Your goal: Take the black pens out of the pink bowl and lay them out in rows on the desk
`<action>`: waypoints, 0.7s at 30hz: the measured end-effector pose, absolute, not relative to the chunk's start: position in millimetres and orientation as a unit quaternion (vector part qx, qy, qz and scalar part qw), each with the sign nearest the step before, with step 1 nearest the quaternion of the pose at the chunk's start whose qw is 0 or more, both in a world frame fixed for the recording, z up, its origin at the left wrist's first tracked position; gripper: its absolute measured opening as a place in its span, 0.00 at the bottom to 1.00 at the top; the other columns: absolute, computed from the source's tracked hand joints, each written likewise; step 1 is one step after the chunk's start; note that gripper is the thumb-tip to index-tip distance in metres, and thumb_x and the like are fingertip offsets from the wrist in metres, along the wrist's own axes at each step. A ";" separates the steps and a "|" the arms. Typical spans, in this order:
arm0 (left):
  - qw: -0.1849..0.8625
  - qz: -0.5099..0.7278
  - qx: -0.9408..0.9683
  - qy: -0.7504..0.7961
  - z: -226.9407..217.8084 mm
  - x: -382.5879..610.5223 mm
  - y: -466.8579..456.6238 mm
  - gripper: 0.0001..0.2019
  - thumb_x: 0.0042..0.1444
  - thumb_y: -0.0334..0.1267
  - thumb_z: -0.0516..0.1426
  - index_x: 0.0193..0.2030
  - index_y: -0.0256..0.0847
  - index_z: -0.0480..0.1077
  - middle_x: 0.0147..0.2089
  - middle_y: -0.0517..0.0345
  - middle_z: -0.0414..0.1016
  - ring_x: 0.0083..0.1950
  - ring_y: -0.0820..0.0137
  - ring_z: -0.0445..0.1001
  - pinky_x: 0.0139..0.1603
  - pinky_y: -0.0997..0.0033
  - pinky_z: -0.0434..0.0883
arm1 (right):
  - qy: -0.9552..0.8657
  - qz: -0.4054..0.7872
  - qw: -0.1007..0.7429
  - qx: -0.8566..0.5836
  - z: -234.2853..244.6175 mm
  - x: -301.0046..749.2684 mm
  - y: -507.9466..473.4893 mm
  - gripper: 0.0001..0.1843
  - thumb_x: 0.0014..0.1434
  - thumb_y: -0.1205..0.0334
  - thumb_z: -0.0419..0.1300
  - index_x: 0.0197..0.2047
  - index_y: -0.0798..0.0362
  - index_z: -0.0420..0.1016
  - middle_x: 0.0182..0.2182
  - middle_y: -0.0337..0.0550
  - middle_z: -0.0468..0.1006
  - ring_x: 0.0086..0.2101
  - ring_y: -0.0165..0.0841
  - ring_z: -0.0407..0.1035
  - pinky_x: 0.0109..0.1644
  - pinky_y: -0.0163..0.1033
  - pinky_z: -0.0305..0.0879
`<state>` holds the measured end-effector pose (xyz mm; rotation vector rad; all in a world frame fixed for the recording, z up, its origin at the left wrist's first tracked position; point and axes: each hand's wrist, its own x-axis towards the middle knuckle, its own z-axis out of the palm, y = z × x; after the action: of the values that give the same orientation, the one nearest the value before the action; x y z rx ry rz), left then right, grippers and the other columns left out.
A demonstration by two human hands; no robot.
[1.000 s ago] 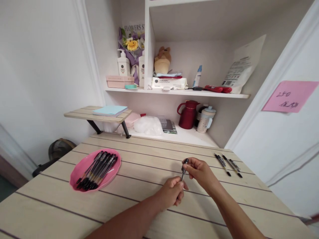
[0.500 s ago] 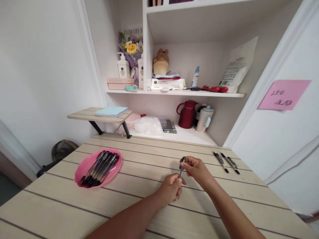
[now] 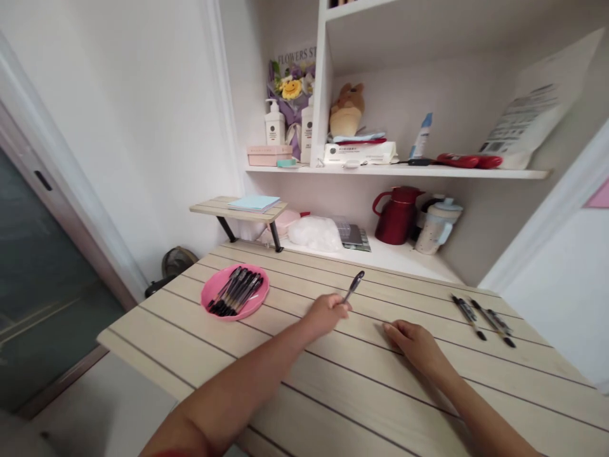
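A dark pen juts up and to the right from my left hand; the fingers are closed round its lower end, hiding that part. My right hand is just above or on the tabletop to the right, apart from the pen. Its fingers are loosely bent and nothing shows in them. On the left, a pink plate holds several black pens lying side by side. More pens and pen parts lie at the table's right side.
The slatted wooden table has a small raised shelf at its back left, with blue paper on top. A red jug and a light cup stand in the back recess, near a white plastic bag.
My right hand has let go of the pen and moved right and down from it. The pen stays in my left hand. The head view has turned to the left.
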<state>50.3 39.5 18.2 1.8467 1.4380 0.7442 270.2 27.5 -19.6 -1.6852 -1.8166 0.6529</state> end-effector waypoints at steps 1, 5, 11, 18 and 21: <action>0.304 0.284 0.705 0.575 26.3 33.2 42.0 0.14 0.51 0.42 0.48 0.33 0.37 0.71 0.24 0.60 0.69 0.24 0.76 0.64 0.25 0.77 0.59 | -0.693 0.220 0.273 -0.630 -25.3 272.2 26.0 0.19 0.51 0.45 0.49 0.21 0.50 0.69 0.18 0.38 0.72 0.22 0.33 0.65 0.27 0.36 0.56; 0.176 0.276 0.666 0.670 55.9 -51.2 44.0 0.09 0.48 0.38 0.53 0.31 0.38 0.72 0.30 0.57 0.72 0.34 0.70 0.67 0.32 0.74 0.59 | -0.718 0.168 0.241 -0.630 -35.7 272.5 20.9 0.16 0.51 0.47 0.49 0.29 0.45 0.72 0.24 0.37 0.76 0.27 0.35 0.69 0.30 0.36 0.57; 0.052 0.209 0.578 0.787 61.5 -137.6 26.4 0.07 0.49 0.35 0.53 0.33 0.40 0.72 0.30 0.54 0.74 0.35 0.66 0.69 0.33 0.72 0.59 | -0.721 0.135 0.234 -0.637 -38.7 270.3 21.0 0.15 0.51 0.48 0.49 0.31 0.45 0.72 0.27 0.37 0.77 0.28 0.35 0.69 0.30 0.37 0.57; -0.007 0.142 0.561 0.815 46.4 -140.8 23.3 0.09 0.51 0.38 0.52 0.37 0.40 0.70 0.37 0.49 0.73 0.41 0.63 0.69 0.37 0.70 0.61 | -0.723 0.137 0.228 -0.638 -39.4 270.6 23.8 0.15 0.51 0.48 0.48 0.30 0.45 0.71 0.25 0.37 0.77 0.27 0.35 0.69 0.30 0.36 0.56; -0.029 0.133 0.574 0.808 51.0 -137.0 24.8 0.12 0.51 0.41 0.52 0.39 0.38 0.69 0.42 0.47 0.71 0.45 0.60 0.68 0.41 0.67 0.61 | -0.719 0.143 0.235 -0.638 -37.9 269.0 24.1 0.14 0.51 0.49 0.49 0.28 0.46 0.71 0.24 0.37 0.77 0.26 0.35 0.68 0.29 0.36 0.56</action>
<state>-137.0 24.8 51.0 1.8361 2.5846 0.4248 269.0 24.1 -37.9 -1.7513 -1.9719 0.3916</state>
